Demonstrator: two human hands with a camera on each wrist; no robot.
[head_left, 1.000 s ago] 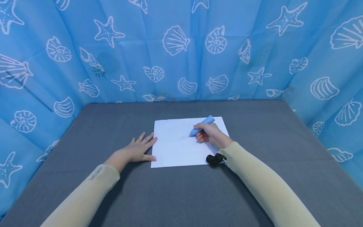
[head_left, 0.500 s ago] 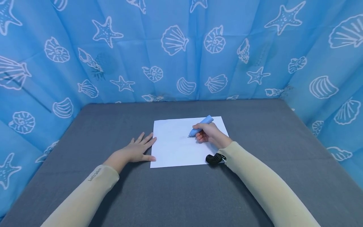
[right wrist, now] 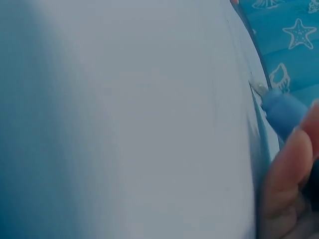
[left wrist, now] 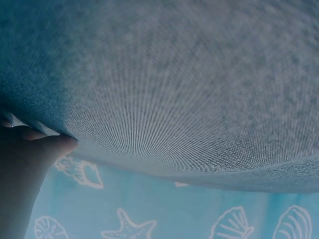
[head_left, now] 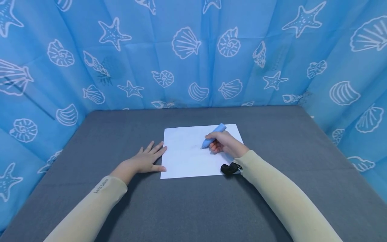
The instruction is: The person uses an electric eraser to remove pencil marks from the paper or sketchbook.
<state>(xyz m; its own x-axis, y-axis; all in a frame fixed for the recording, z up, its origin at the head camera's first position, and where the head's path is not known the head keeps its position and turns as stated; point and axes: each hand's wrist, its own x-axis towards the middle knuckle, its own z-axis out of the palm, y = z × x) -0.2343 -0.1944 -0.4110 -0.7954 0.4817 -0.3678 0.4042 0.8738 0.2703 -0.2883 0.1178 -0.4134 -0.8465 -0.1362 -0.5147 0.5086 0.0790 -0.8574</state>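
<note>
A white sheet of paper [head_left: 181, 164] lies on the grey cloth, with a faint grey mark [head_left: 196, 146] near its middle. My right hand [head_left: 225, 144] grips a thick light-blue pen [head_left: 220, 127], thumb and fingers around its barrel. The pen leans up to the right, its thin tip at the paper beside the mark. In the right wrist view the metal tip [right wrist: 259, 87] shows at the sheet, apparently touching it. My left hand [head_left: 144, 162] lies flat with fingers spread, fingertips and thumb on the paper's left edge. Only its dark side [left wrist: 25, 164] shows in the left wrist view.
Grey cloth [head_left: 181, 211] covers the table all round the sheet. A blue curtain [head_left: 139, 60] with white shells and starfish encloses the back and sides. A black wrist device [head_left: 228, 169] hangs under my right cuff, over the sheet's lower right corner.
The pen tip and my right hand have shifted slightly toward me, with the pen a little more upright. My left hand stays in place on the paper's edge.
</note>
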